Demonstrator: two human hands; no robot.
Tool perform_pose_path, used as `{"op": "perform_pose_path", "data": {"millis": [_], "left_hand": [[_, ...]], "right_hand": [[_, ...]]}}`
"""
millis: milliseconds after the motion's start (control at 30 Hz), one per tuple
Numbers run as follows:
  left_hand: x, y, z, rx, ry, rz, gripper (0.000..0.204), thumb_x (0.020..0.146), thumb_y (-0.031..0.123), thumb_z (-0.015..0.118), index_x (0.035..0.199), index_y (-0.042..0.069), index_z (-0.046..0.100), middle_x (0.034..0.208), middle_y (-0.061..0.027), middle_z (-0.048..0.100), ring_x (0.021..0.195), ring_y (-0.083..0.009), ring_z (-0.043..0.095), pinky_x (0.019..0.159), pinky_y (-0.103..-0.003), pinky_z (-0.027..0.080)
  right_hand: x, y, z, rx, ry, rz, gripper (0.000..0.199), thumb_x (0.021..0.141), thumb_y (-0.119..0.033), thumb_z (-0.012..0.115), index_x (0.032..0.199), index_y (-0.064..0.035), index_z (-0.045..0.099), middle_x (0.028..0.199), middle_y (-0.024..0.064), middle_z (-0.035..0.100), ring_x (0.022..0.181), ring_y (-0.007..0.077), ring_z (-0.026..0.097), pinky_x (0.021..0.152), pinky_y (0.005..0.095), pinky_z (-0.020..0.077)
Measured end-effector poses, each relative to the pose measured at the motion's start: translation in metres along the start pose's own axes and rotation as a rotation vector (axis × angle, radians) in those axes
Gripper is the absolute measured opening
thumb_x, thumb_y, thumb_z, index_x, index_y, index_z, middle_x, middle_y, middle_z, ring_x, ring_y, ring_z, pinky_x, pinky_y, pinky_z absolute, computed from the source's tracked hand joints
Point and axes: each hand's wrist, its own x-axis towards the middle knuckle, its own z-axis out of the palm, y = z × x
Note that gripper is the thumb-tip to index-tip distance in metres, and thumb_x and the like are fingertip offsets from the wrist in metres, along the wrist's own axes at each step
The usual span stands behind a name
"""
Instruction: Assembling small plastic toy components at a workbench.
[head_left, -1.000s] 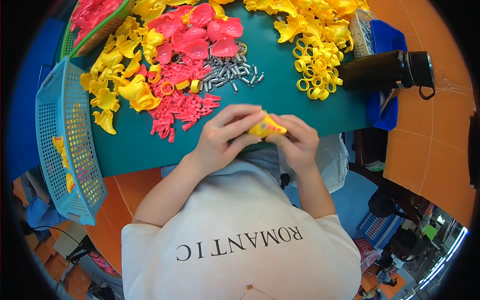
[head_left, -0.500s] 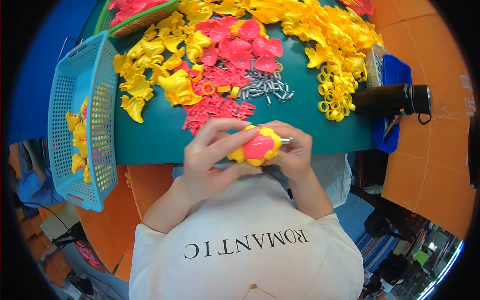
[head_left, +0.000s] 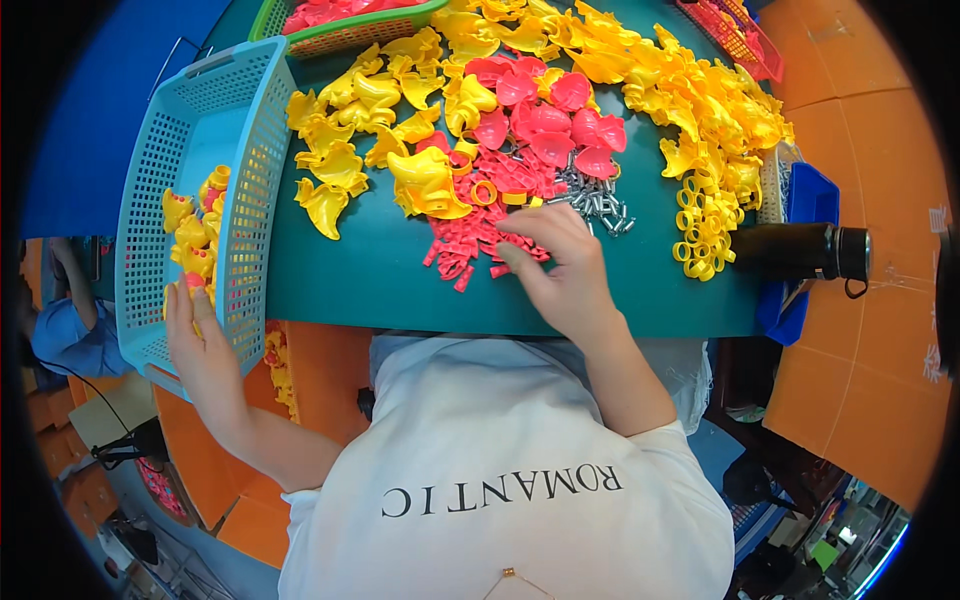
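Note:
My left hand is inside the light-blue basket, at its near end. Its fingers are stretched out against a small yellow and pink toy figure and do not appear wrapped around it. Several similar yellow toy figures lie beyond it in the basket. Over the green table, my right hand reaches into a heap of small pink plastic pieces. Its thumb and forefinger are apart, with loose pink pieces beneath them. Yellow rings lie by the fingertips.
Pink half shells and yellow shell parts cover the table's far middle. Metal pins lie right of the pink heap. More yellow rings, a black bottle and a blue tray stand at the right. A green basket sits far left.
Both hands held a yellow and pink toy with a metal pin in front of my chest. They have parted: left into the blue basket, right to the pink pieces. The view has shifted left.

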Motion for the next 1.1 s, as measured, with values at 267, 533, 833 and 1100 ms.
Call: {"op": "perform_pose_path", "data": {"millis": [267, 533, 833, 1100], "left_hand": [[-0.026, 0.124, 0.069, -0.574, -0.175, 0.55, 0.042, 0.077, 0.01, 0.072, 0.117, 0.008, 0.062, 0.113, -0.0115, 0.057, 0.104, -0.0278, 0.056, 0.088, -0.036, 0.046], [-0.012, 0.165, 0.114, -0.327, -0.364, 0.538, 0.049, 0.077, 0.023, 0.072, 0.119, 0.004, 0.056, 0.111, -0.0149, 0.051, 0.095, -0.0323, 0.059, 0.08, -0.04, 0.05], [-0.007, 0.148, 0.094, -0.709, -0.519, 0.319, 0.057, 0.073, 0.021, 0.077, 0.122, 0.006, 0.053, 0.113, -0.0116, 0.05, 0.085, -0.0214, 0.061, 0.071, -0.031, 0.052], [-0.029, 0.14, 0.1, -1.245, -0.624, 0.108, 0.046, 0.084, 0.015, 0.071, 0.124, 0.004, 0.051, 0.116, -0.0067, 0.049, 0.091, -0.0152, 0.061, 0.074, -0.026, 0.053]], "right_hand": [[0.038, -0.005, 0.045, -0.421, 0.017, -0.094, 0.043, 0.065, -0.01, 0.078, 0.105, -0.0051, 0.063, 0.106, 0.009, 0.058, 0.101, 0.0284, 0.052, 0.089, 0.04, 0.0405], [0.041, 0.011, 0.052, -0.547, 0.034, -0.051, 0.031, 0.064, -0.011, 0.077, 0.093, -0.0064, 0.067, 0.1, 0.0049, 0.058, 0.1, 0.0243, 0.05, 0.089, 0.0397, 0.0369], [0.044, 0.007, 0.043, -0.236, 0.069, -0.146, 0.02, 0.07, -0.005, 0.075, 0.088, -0.0038, 0.067, 0.091, 0.0059, 0.064, 0.09, 0.0241, 0.06, 0.083, 0.0364, 0.044], [0.021, -0.013, 0.045, 0.034, 0.192, -0.175, 0.014, 0.073, 0.006, 0.07, 0.086, 0.002, 0.066, 0.082, 0.0118, 0.065, 0.073, 0.0216, 0.066, 0.062, 0.0284, 0.0524]]}}
